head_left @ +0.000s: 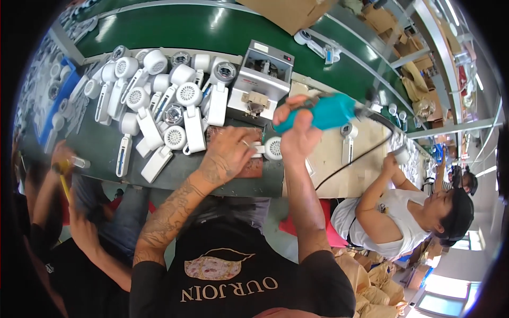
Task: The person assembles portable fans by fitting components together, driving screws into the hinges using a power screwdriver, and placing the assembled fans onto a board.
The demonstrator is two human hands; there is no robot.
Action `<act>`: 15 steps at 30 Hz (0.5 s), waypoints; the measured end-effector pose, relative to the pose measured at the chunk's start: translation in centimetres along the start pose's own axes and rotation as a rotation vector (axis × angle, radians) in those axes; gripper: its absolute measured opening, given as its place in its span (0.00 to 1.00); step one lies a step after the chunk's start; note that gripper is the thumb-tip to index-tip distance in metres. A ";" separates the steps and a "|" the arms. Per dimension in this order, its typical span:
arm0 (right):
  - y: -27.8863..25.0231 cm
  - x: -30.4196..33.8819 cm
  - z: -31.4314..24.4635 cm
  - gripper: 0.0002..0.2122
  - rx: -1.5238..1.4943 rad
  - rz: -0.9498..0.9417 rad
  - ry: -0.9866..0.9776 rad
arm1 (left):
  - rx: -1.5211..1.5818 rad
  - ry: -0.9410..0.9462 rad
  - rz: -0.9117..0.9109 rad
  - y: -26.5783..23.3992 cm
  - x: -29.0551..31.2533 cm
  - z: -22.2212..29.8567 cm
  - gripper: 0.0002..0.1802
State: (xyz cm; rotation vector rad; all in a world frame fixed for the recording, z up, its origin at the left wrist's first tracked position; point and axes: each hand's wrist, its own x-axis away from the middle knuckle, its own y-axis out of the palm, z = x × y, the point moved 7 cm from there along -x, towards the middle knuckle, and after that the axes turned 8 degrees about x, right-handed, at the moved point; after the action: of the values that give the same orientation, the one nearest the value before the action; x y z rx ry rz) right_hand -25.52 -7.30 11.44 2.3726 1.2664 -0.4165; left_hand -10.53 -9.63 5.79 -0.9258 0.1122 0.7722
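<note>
My left hand (pixel 227 156), with a ring on one finger, is closed on the handle end of a white handheld fan (pixel 273 148). The fan lies over a reddish mat (pixel 251 168) on the bench, its round grille head pointing right; my fingers hide part of the handle. Wrapped in my right hand (pixel 300 132) is a teal electric screwdriver (pixel 328 112), held above and right of that fan, slightly blurred. A black cord (pixel 366 152) curves down near the tool's right end. Beyond my hands stands a grey metal box-shaped machine (pixel 263 79) with an open top.
Many white fans (pixel 159 100) lie piled on the bench at left, beside a blue bin (pixel 68 85). Another fan (pixel 348 143) rests on cardboard (pixel 331 177) at right. A green conveyor (pixel 175 24) runs behind. Co-workers sit left and right, a worker's hands (pixel 69 164) near the left edge.
</note>
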 end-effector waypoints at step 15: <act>4.0 -1.8 4.6 0.16 0.170 -0.062 -0.012 | 0.040 0.009 -0.049 0.4 1.0 -0.6 0.24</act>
State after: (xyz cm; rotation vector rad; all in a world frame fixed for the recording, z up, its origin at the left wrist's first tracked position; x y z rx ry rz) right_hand -23.45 -12.87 9.08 2.4707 1.3513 -0.5778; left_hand -9.87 -9.41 4.75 -0.8910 0.1126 0.7182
